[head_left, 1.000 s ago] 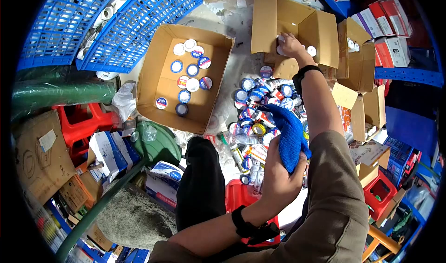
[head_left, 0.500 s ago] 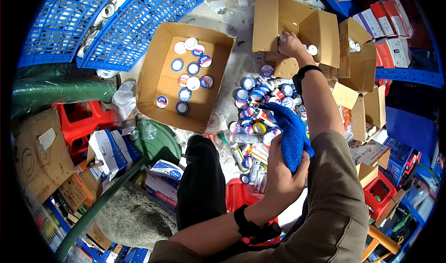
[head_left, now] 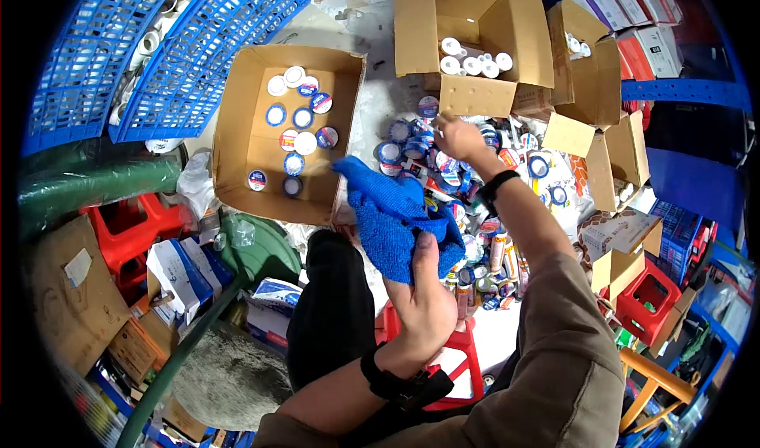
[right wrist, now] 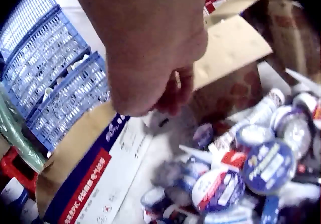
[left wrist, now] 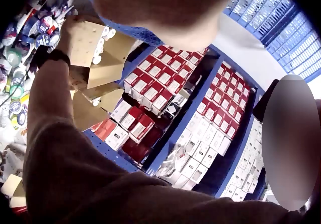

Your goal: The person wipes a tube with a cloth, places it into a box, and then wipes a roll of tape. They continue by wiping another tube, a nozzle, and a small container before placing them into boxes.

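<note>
A blue cloth (head_left: 396, 226) is held in my left hand (head_left: 423, 298), its thumb laid over the cloth and one corner trailing toward the left carton. Over the upper part of the pile of tape rolls and tubes (head_left: 491, 270) hovers my right hand (head_left: 463, 139). In the right wrist view that hand (right wrist: 160, 78) has loosely curled fingers, with no thing visible in them. Below it lie blue-and-white tape rolls (right wrist: 271, 166) and a white nozzle tube. Several white cylinders (head_left: 473, 66) stand in the open carton (head_left: 475, 96) beyond the right hand.
A wide carton (head_left: 226, 163) at left holds loose tape rolls. Blue crates (head_left: 206, 60) stand behind it. More open cartons (head_left: 594, 92) and a blue shelf with red and white boxes (left wrist: 160, 81) are at right. Red stools (head_left: 649, 301) flank the spot.
My right hand has come out of the far carton and back over the pile. The left hand has moved left with the cloth, now more spread out. The head view has shifted slightly.
</note>
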The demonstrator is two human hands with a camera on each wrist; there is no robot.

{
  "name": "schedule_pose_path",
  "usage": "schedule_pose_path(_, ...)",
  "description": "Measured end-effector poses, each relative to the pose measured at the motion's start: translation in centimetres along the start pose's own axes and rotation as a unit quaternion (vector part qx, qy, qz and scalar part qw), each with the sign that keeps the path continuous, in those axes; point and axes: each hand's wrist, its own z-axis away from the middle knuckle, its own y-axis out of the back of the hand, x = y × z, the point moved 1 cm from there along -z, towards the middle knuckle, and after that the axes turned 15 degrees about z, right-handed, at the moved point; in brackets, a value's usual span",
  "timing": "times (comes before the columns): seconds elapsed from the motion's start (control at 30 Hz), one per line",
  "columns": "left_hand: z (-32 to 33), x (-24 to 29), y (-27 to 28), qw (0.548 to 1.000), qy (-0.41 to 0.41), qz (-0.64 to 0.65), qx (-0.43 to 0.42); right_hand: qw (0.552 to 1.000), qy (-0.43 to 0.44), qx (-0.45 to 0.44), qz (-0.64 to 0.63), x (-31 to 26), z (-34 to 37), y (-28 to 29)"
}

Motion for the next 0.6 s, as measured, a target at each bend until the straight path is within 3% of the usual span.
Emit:
schedule_pose_path(0.07, 0.3, -0.2, -0.2, 1.0, 0.009, 0.0, -0.002, 0.996, -0.063, -0.009, 0.059, -0.3, -0.5, -5.6)
schedule_pose_path(0.17, 0.5, -0.1, -0.8, 1.0, 0.012, -0.004, -0.006, 0.986, -0.131, -0.046, 0.091, -1.5, -1.4, -8.2)
schedule_pose_path(0.33, 0.5, -0.2, -0.5, 0.996, -0.039, -0.06, -0.058, 0.971, -0.198, -0.072, 0.111, -2.2, -2.5, -8.9)
schedule_pose_path(0.4, 0.4, 0.1, -0.7, 0.999, -0.01, -0.031, -0.041, 0.957, -0.267, -0.051, 0.097, -2.1, -2.3, -9.5)
schedule_pose_path(0.47, 0.4, 0.2, -0.6, 0.999, 0.003, -0.032, -0.04, 0.956, -0.277, -0.057, 0.075, -1.7, -2.7, -10.2)
schedule_pose_path(0.6, 0.5, -0.1, -0.4, 1.0, 0.001, -0.002, -0.024, 0.95, -0.265, -0.07, 0.149, -2.1, -3.2, -9.8)
